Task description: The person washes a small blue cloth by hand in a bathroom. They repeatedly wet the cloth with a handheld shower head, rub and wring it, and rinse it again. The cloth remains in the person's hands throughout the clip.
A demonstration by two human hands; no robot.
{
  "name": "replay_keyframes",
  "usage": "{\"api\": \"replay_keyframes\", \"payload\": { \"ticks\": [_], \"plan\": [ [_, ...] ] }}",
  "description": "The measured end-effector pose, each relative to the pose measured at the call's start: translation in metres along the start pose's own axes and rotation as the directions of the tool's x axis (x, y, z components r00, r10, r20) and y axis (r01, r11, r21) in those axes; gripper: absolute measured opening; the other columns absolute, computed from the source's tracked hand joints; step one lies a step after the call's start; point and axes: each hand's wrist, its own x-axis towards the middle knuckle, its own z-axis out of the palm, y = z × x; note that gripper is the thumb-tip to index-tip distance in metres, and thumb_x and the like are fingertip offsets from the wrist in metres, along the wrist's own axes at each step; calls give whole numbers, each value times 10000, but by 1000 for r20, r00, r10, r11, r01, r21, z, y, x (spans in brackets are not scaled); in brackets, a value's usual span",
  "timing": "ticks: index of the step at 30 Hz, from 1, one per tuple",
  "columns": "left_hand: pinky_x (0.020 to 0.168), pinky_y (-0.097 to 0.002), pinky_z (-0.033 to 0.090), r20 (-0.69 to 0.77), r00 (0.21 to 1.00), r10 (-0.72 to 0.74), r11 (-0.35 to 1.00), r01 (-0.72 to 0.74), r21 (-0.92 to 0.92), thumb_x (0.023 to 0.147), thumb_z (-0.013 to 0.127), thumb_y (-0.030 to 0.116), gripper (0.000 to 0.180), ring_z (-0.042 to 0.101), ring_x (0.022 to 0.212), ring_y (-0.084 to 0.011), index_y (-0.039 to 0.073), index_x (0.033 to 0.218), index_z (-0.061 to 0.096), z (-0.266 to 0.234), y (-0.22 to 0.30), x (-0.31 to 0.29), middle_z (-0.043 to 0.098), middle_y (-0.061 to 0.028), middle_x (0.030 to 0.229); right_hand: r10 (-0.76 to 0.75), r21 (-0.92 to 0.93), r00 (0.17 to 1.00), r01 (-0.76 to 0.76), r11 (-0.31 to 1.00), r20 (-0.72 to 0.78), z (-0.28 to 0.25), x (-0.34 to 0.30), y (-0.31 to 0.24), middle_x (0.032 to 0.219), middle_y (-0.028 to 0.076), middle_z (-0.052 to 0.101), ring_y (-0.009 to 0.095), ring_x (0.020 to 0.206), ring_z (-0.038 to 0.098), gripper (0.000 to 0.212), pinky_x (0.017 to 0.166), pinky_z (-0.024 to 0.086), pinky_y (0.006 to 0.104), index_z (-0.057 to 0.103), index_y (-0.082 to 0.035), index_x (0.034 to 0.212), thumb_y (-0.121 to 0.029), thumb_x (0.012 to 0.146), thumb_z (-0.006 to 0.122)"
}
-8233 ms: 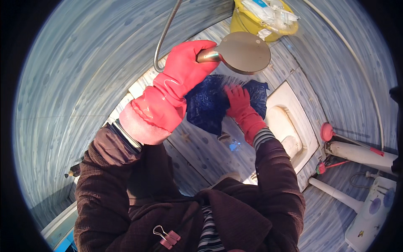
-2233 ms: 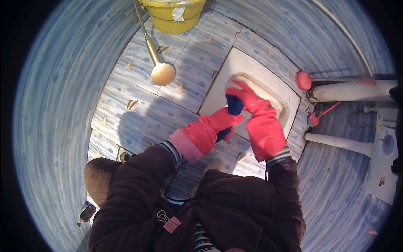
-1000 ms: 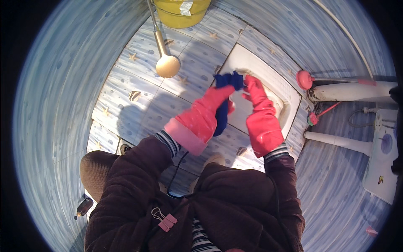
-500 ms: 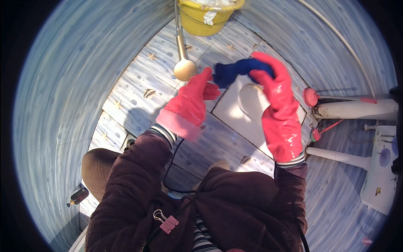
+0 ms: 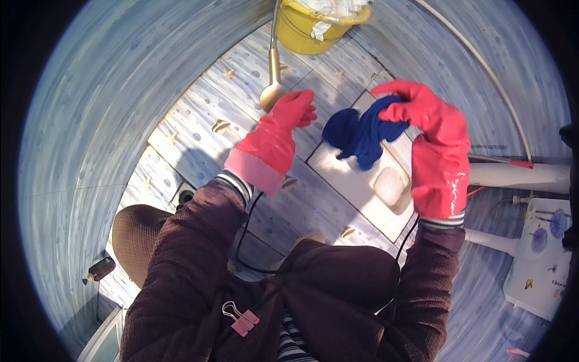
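Both my hands wear pink rubber gloves. My right hand [image 5: 431, 120] grips a dark blue cloth [image 5: 365, 133] from its right side, and the cloth's loose folds hang to the left. It is held over a white squat toilet [image 5: 356, 181], whose drain opening shows below the cloth. My left hand [image 5: 289, 117] is apart from the cloth, to its left, with its fingers loosely stretched out and nothing seen in them. Just beyond my left hand lies a gold-coloured shower head [image 5: 274, 90], partly covered by the glove.
A yellow bucket [image 5: 304, 33] with white plastic in it stands at the far side. Pipes [image 5: 512, 176] and a white cistern [image 5: 540, 259] line the right wall. A floor drain [image 5: 185, 194] lies near my left knee. A black cable [image 5: 241, 241] hangs in front of me.
My right hand has moved right with the cloth, which now hangs bunched rather than stretched sideways. My left hand has come away from the cloth's left end; a gap now separates them.
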Motion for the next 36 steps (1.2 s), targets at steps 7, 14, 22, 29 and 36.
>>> {"api": "replay_keyframes", "payload": {
  "ticks": [7, 14, 22, 29, 36],
  "plan": [
    [982, -257, 470, 609, 746, 269, 954, -292, -64, 982, 726, 227, 588, 591, 1137, -104, 20, 1488, 510, 12, 18, -22, 651, -18, 1260, -208, 78, 978, 207, 975, 5, 23, 13, -45, 1041, 41, 711, 167, 963, 666, 496, 865, 534, 324, 666, -50, 1263, -104, 814, 870],
    [900, -297, 536, 466, 850, 247, 935, -335, 117, 920, 705, 60, 235, 690, 1003, -152, 4, 1141, 763, -47, 80, -20, 763, -58, 1024, -249, 103, 967, 254, 962, -55, 41, 24, -83, 863, 38, 716, 155, 811, 655, 298, 739, 513, 336, 767, -64, 1041, -300, 871, 830],
    [958, -315, 543, 351, 653, 671, 522, -752, 403, 973, 708, 188, 338, 688, 1110, -195, 13, 1262, 713, -110, 105, -58, 752, -90, 1120, -231, 151, 973, 226, 962, 11, 81, 60, -47, 865, 60, 727, 194, 821, 673, 269, 763, 522, 331, 767, -103, 1123, -291, 931, 769],
    [904, -329, 561, -227, 900, 372, 867, -250, 431, 968, 719, 256, 357, 724, 1018, -193, 85, 1282, 715, -175, 64, 39, 758, -94, 1111, 60, -452, 990, -114, 885, -131, 142, 139, 106, 1097, 159, 734, 309, 1001, 714, 387, 891, 564, 380, 695, -157, 1283, -165, 896, 693],
    [1125, -535, 392, 515, 745, 423, -335, -400, 853, 900, 640, 161, 614, 523, 1375, -285, 206, 1497, 504, -143, 24, 112, 559, -84, 1485, 9, -332, 985, 50, 942, 171, 194, 135, 164, 1176, 136, 731, 353, 1153, 666, 328, 1010, 519, 430, 757, -182, 1173, -231, 856, 687]
  ]
}}
